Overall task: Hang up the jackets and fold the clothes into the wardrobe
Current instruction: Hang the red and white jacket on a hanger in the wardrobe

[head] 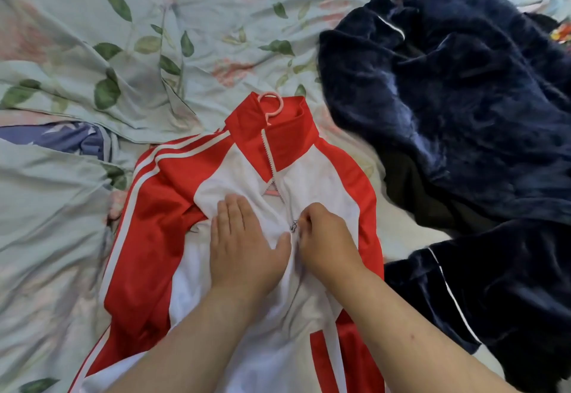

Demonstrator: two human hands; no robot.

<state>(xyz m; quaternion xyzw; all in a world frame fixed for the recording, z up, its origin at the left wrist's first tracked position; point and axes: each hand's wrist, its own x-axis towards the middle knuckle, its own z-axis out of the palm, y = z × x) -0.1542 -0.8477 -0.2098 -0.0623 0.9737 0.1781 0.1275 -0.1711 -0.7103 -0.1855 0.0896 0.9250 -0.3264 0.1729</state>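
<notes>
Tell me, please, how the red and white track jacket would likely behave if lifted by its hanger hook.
The track jacket looks thin and creased, so it would probably hang limp. With the pink hanger inside the collar, its shoulders should keep shape. The smooth fabric may slide; the part-open zipper likely helps hold it.

Here we go: one red-and-white jacket (173, 207), one pink hanger (272, 105) at the jacket's collar, one zip pull (293, 226) on its front, two hands there, left hand (244, 247) and right hand (324, 241), seemingly two dark blue fleece pieces (448, 99) right of it, one flowered sheet (92, 37) beneath.
</notes>
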